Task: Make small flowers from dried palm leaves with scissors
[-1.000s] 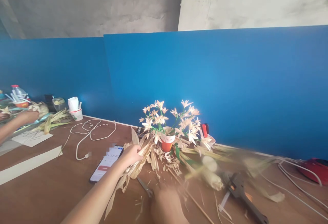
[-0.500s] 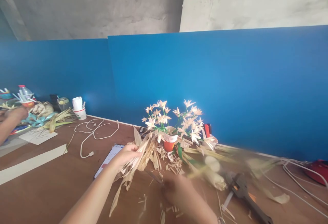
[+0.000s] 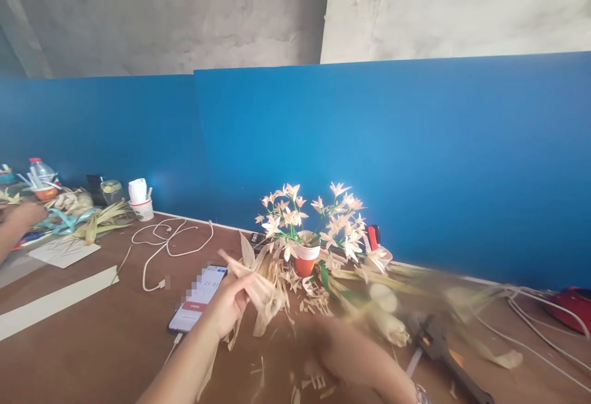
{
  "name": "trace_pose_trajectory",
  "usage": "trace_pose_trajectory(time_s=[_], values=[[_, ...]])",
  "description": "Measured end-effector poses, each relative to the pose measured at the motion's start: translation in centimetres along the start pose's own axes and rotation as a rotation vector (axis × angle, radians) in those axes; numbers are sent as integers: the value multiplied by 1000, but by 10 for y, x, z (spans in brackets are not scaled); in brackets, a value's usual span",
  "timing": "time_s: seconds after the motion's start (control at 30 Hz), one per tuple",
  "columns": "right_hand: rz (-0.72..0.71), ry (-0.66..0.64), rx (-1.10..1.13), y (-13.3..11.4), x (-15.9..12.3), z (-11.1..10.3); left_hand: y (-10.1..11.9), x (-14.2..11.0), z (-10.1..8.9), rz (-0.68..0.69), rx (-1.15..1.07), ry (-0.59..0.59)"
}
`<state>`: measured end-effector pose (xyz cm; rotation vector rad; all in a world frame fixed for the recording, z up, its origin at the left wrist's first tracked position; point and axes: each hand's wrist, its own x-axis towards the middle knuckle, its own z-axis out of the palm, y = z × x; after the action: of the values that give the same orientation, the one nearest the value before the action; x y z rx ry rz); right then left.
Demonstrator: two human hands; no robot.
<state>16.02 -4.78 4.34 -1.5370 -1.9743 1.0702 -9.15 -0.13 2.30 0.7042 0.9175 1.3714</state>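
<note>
My left hand (image 3: 231, 305) is closed on a dry, pale corn husk (image 3: 253, 284), whose flat strip sticks up past the fingers. More dried husks (image 3: 272, 262) lie in a loose pile just beyond it. Low over the table, my right hand (image 3: 325, 345) is smeared by motion; its fingers, and anything in them, cannot be made out. Small husk scraps (image 3: 314, 300) lie around it. Behind both hands stands a red and white paper cup (image 3: 307, 262) with husk flowers (image 3: 339, 222) on green stems spreading to either side.
A phone (image 3: 198, 299) lies left of my left arm, near a white cable (image 3: 154, 256). On the right are a black glue gun (image 3: 443, 355) and more cables (image 3: 545, 305). A blue partition (image 3: 369, 139) backs the table. At far left shows another person's hand (image 3: 23, 213).
My left hand has lifted a husk from the pile and turned it, uncovering more of the phone. My right hand has shifted slightly to the right, still blurred.
</note>
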Motion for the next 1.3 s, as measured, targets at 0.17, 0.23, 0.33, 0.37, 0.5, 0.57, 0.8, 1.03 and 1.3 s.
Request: trace_pose_trajectory(time_s=[0.17, 0.23, 0.33, 0.37, 0.5, 0.57, 0.8, 1.03, 1.3], values=[[115, -242, 482, 5, 15, 12, -27, 6, 20, 213, -148, 304], [65, -334, 608, 9, 20, 26, -37, 3, 23, 231, -126, 379], [18, -295, 717, 6, 23, 47, -51, -6, 25, 194, -92, 347], [12, -245, 721, 2, 23, 52, -55, -9, 27, 183, -70, 316], [5, -123, 658, -14, 22, 62, -61, -20, 33, 195, 46, 317], [-18, -86, 666, -16, 23, 66, -60, -22, 34, 197, 43, 340], [-29, 1, 645, -4, 30, 78, -59, -25, 36, 179, 15, 340], [-50, 95, 642, 4, 30, 86, -62, -25, 35, 137, 75, 340], [-5, 64, 607, 7, 28, 87, -66, -21, 33, 135, 15, 340]])
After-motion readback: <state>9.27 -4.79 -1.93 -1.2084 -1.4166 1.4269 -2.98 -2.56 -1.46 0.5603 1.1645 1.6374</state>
